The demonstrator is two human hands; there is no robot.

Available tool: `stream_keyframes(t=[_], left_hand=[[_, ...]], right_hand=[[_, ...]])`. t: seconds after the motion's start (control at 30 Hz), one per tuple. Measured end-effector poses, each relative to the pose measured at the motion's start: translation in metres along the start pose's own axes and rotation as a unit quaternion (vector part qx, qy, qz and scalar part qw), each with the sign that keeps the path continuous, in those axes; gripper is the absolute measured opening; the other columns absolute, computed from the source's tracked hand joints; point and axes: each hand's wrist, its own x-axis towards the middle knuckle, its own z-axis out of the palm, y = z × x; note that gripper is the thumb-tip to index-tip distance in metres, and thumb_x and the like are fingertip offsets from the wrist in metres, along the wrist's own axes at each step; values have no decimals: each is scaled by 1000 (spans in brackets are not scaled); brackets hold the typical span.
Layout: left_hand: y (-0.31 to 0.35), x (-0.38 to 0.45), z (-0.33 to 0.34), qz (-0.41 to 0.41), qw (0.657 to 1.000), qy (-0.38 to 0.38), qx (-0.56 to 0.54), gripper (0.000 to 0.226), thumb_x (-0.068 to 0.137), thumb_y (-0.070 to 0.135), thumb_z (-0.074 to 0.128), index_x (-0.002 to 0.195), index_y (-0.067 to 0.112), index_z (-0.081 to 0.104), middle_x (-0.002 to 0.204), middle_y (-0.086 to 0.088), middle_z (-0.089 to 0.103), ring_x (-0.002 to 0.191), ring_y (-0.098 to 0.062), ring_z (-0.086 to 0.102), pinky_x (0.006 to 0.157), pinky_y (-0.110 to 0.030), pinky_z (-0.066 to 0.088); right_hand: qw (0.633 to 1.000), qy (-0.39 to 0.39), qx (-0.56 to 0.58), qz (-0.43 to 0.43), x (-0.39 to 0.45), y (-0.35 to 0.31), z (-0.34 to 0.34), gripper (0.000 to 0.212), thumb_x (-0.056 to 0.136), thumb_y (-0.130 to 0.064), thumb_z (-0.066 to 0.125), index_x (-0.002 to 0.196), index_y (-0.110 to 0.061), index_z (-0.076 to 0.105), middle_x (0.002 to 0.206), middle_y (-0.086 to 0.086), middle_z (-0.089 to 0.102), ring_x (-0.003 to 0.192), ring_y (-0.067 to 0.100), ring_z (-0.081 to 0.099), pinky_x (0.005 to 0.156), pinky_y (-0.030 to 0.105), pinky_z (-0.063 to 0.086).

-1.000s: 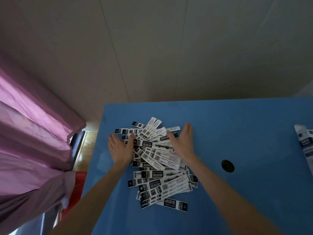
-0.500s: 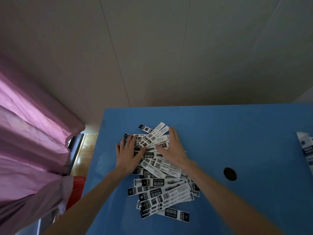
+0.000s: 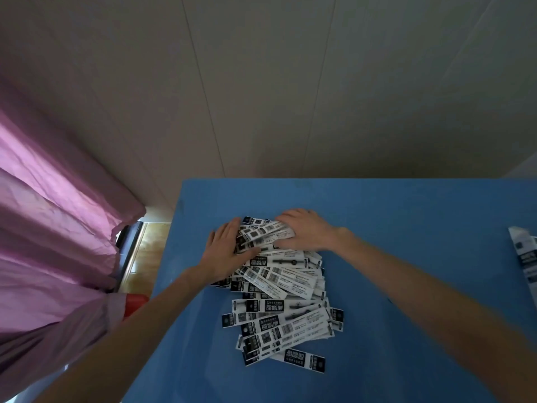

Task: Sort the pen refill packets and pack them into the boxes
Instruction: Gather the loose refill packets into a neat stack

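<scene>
A person's two hands close in on the far end of a loose heap of pen refill packets [image 3: 279,289] spread across a blue worktop [image 3: 406,228], with the sorting judged barely begun. The left hand [image 3: 225,251] lies flat on the heap's left edge, fingers straight and pressing, its grip wide and holding nothing. The right hand [image 3: 305,229] curls its fingers over the top few packets at the far end; whether that grip has actually clamped them cannot be told. Most packets lie crisscrossed nearer the person, none yet squared into bundles. No box can be made out for certain; a white wrapped bundle [image 3: 524,254] sits well apart at the worktop's right edge, cut off by the frame. Gathering, sorting and packing all appear to lie ahead. Compared with a second ago, when both hands hovered open on either side of the heap, they have drawn together over its far end, bunching the outlying packets inward. The view has also tipped, and the dark hole in the worktop is now hidden behind the right forearm
</scene>
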Motion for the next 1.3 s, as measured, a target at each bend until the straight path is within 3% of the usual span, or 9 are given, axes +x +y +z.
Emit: stream_keyframes(t=[0.13,0.3,0.43,0.57,0.63,0.8,1.07,1.23,1.3], left_hand=[[3,-2,-6,-21,998,-33,-44,109,83,82,48,162,15,13,165,-5,31,150,-26,30,122,-50,29],[8,-16,-16,-13,996,-60,-70,122,72,91,51,163,20,9,168,1,24,151,-21,30,121,-45,32],[22,-25,-24,17,999,-49,5,131,71,89,58,164,18,-1,172,-2,4,157,-22,10,127,-46,15],[46,-54,-9,161,975,-25,151,150,54,107,38,162,17,-12,170,-5,-21,156,-23,-22,126,-52,-10],[56,-70,5,192,960,-46,198,155,52,109,38,161,14,-16,167,-9,-29,153,-26,-29,124,-55,-14],[51,-76,27,154,947,-111,260,164,45,109,44,157,12,-27,162,-10,-39,149,-29,-38,123,-60,-13],[53,-73,16,171,952,-73,244,145,60,91,64,163,13,-2,169,-9,12,156,-30,12,127,-52,4],[50,-82,15,205,951,-32,230,138,60,90,65,162,13,14,160,-10,29,149,-32,27,126,-49,16],[49,-87,12,210,949,-29,235,142,55,97,58,163,15,12,165,-11,20,154,-33,17,127,-52,10]], right_hand=[[998,-47,-31,-10,-21,-12,-9,107,80,-91,43,159,-20,28,153,2,42,137,23,42,110,44,42],[992,-107,-60,0,-50,-32,-14,141,58,-105,44,162,-15,14,159,8,32,142,27,37,114,46,41],[980,-185,-78,8,-66,-46,-13,154,54,-102,56,162,-13,-7,171,9,3,156,32,13,124,50,24],[979,-181,-94,-2,-69,-53,-8,156,51,-95,67,163,-14,-7,170,7,7,154,31,15,124,49,27],[981,-174,-86,1,-70,-52,-7,152,55,-93,68,163,-16,-5,170,5,9,154,30,16,123,50,28],[983,-175,-48,7,-80,-47,-8,147,60,-88,71,163,-19,-7,172,0,0,157,25,8,127,46,19],[982,-183,-38,33,-104,-72,20,163,49,-100,61,160,-10,-17,171,8,-9,158,32,-2,127,54,11],[991,-117,-55,38,-113,-83,46,160,55,-90,71,160,-5,-15,170,14,-3,156,37,2,125,59,11],[994,-88,-42,38,-115,-81,49,155,58,-85,75,161,-6,-9,168,13,6,154,36,11,125,57,16]])
